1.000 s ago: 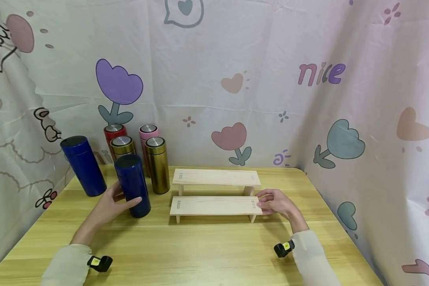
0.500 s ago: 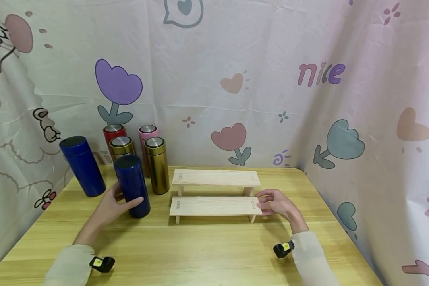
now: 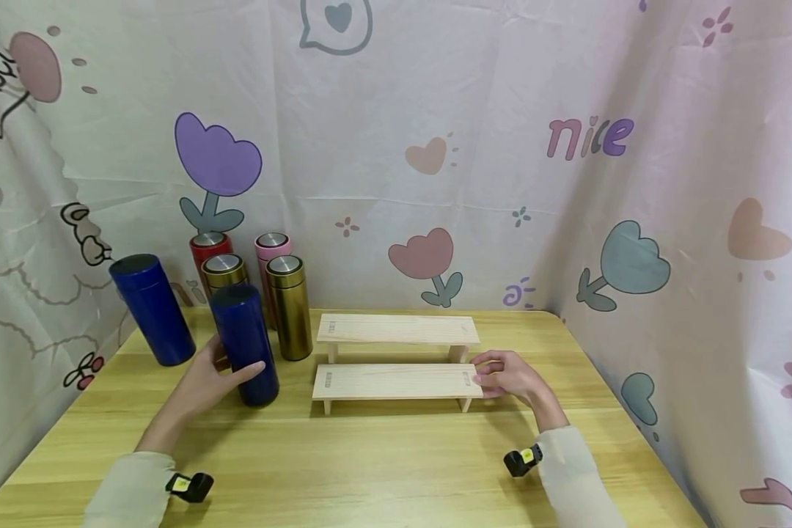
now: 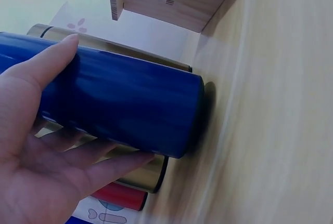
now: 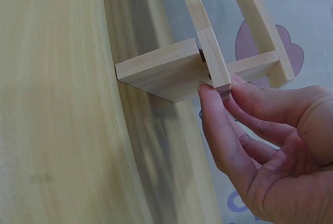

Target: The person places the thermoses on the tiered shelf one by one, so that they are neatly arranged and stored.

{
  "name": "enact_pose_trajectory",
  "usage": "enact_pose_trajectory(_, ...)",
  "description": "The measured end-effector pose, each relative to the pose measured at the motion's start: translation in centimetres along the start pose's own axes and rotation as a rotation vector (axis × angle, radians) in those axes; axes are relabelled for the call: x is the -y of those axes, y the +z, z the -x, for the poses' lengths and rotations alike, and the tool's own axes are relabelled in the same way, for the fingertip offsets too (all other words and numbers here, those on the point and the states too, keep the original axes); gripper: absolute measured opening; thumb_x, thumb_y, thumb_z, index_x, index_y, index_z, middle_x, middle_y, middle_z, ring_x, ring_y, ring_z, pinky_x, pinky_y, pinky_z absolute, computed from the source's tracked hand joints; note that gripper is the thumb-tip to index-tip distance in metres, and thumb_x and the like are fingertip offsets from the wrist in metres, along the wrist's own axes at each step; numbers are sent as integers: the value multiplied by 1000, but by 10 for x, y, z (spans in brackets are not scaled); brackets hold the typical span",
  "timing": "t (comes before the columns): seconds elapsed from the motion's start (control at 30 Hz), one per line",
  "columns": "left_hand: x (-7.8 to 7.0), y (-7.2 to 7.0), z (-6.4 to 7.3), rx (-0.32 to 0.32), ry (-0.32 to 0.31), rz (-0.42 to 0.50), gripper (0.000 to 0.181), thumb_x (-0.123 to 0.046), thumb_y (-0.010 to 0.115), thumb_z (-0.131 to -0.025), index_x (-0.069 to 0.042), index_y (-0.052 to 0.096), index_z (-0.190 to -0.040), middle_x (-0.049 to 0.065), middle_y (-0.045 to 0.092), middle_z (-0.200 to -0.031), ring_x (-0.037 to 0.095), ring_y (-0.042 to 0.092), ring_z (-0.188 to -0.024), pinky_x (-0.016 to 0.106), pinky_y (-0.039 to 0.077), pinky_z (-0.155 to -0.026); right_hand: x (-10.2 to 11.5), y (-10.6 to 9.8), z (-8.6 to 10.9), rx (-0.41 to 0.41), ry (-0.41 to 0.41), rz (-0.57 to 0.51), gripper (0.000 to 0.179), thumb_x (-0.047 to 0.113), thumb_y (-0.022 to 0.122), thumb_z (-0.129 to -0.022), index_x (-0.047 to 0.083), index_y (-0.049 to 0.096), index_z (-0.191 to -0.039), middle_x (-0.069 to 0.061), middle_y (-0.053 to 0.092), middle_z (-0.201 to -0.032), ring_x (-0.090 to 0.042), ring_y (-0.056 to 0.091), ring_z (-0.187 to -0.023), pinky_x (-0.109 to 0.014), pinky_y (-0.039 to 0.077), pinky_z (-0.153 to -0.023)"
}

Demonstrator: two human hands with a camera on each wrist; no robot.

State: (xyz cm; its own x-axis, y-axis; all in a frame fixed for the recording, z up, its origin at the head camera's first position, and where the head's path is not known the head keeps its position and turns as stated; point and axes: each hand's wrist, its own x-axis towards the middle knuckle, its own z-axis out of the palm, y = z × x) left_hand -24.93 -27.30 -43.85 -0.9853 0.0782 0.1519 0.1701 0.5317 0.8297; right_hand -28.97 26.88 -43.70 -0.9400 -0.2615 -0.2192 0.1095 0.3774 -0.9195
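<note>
My left hand [image 3: 204,378] grips a dark blue thermos bottle [image 3: 246,345], thumb on the near side and fingers behind. In the left wrist view the bottle's base is close to the tabletop, with a dark shadow beside it; I cannot tell whether they touch. At the other side, my right hand [image 3: 510,375] pinches the right end of the lower board of a two-tier wooden stand [image 3: 396,381]. The right wrist view has thumb and forefinger on that board's end [image 5: 221,81]. The stand is upright on the table.
Behind the held bottle stand two gold bottles [image 3: 290,312] [image 3: 224,270], a red one [image 3: 210,246] and a pink one [image 3: 272,246]. A second blue bottle [image 3: 153,312] is at the far left. A patterned curtain [image 3: 369,110] hangs behind the wooden table [image 3: 369,469].
My left wrist has shifted very slightly right, with its grip on the blue thermos bottle kept. The right hand and the stand have stayed put.
</note>
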Motion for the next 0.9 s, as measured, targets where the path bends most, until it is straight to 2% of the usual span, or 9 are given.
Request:
enact_pose_trajectory(0.13,-6,-2,3,1,-18,3,97,-38,70,-99,-2,9,-165,37,39,-155,56,47,-137,69,44,-109,0,0,0,-2,0,2,46,-1,69,-95,-11,53,-137,-18,67,-108,-17,70,-83,-34,66,-75)
enact_pose_trajectory(0.37,-19,-4,4,4,-29,-21,102,-43,71,-97,-1,7,-165,38,35,-157,58,44,-138,71,43,-109,0,0,0,-4,7,3,45,-2,69,-95,-11,53,-136,-19,68,-110,-18,71,-83,-34,66,-74)
enact_pose_trajectory(0.73,-39,-5,2,-7,-44,-44,108,-53,71,-94,-2,7,-165,37,37,-157,55,47,-138,69,45,-109,0,-2,-1,5,0,-7,46,-1,69,-95,-11,53,-137,-17,68,-106,-17,71,-82,-39,66,-76)
enact_pose_trajectory(0.9,-49,-7,1,-21,-21,-44,105,-49,72,-94,-4,10,-165,36,39,-157,56,48,-137,69,46,-108,-1,-1,-1,2,4,-3,45,-1,69,-95,-11,53,-136,-19,68,-108,-17,71,-82,-39,66,-75)
